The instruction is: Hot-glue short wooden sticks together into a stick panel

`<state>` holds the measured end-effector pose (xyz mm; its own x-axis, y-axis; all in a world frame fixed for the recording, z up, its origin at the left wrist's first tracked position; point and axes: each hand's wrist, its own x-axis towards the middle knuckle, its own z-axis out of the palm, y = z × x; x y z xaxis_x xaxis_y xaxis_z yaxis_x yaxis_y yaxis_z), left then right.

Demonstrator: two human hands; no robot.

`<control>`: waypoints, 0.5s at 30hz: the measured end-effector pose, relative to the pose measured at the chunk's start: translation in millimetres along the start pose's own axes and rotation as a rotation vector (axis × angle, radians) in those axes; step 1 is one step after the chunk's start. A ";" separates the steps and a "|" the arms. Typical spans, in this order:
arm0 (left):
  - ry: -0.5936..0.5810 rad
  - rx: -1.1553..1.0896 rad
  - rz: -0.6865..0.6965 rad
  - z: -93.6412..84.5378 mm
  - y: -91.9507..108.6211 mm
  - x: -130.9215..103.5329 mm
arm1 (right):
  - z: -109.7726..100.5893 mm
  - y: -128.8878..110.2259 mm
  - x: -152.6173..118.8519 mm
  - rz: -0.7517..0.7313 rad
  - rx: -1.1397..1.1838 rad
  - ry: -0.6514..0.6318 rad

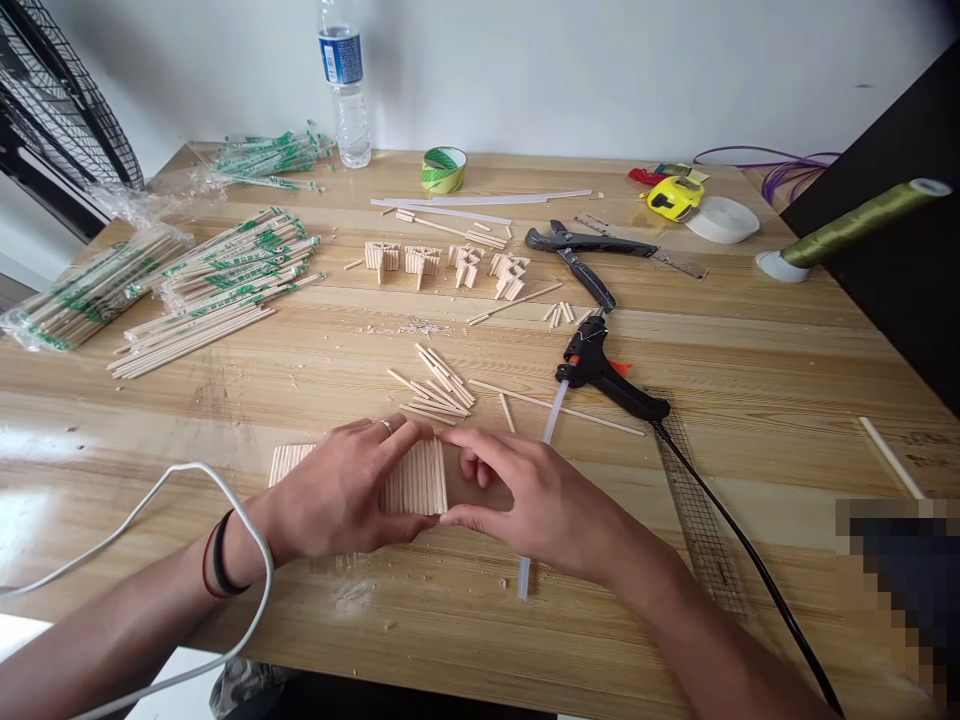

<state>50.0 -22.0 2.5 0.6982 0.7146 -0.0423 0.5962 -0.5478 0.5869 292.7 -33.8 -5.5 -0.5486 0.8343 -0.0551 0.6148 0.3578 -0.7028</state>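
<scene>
A flat panel of wooden sticks laid side by side rests near the front of the table. My left hand lies over it, thumb on its near edge and fingers on its far edge, gripping it. At the panel's right end, my right hand holds the last stick between thumb and index finger, at its two ends. The left hand hides the panel's middle. Just beyond the hands lies a loose pile of short sticks. A black glue gun with a clear glue stick lies to the right.
Several small stick assemblies stand farther back, near black cutters. Wrapped chopsticks lie left; a water bottle stands behind. A white cable crosses my left forearm. A clear ruler and yellow tape measure are right.
</scene>
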 end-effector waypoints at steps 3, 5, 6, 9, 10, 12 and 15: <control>-0.002 -0.001 -0.001 -0.2 0.0 0.1 | -0.3 -0.2 0.6 0.001 -0.004 -0.004; -0.003 0.004 -0.002 -0.5 0.0 0.1 | -0.7 -0.5 0.9 -0.001 -0.004 -0.011; -0.005 0.005 -0.002 -0.7 0.0 0.1 | -0.8 -0.6 1.0 -0.004 -0.002 -0.012; -0.007 0.009 0.001 -1.0 0.0 0.0 | -1.0 -0.8 0.5 -0.007 -0.002 -0.009; -0.005 0.008 0.004 -1.0 -0.1 -0.1 | -1.0 -0.8 0.3 -0.004 -0.003 -0.006; 0.000 0.001 0.008 -0.9 0.0 -0.1 | -0.8 -0.7 -0.1 0.001 -0.005 -0.003; 0.002 -0.004 0.005 -0.7 0.1 -0.1 | -0.6 -0.3 -0.4 0.000 0.000 0.002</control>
<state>49.7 -21.8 3.2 0.7004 0.7127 -0.0380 0.5910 -0.5494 0.5907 293.0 -34.0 -4.9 -0.5472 0.8352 -0.0541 0.6152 0.3576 -0.7026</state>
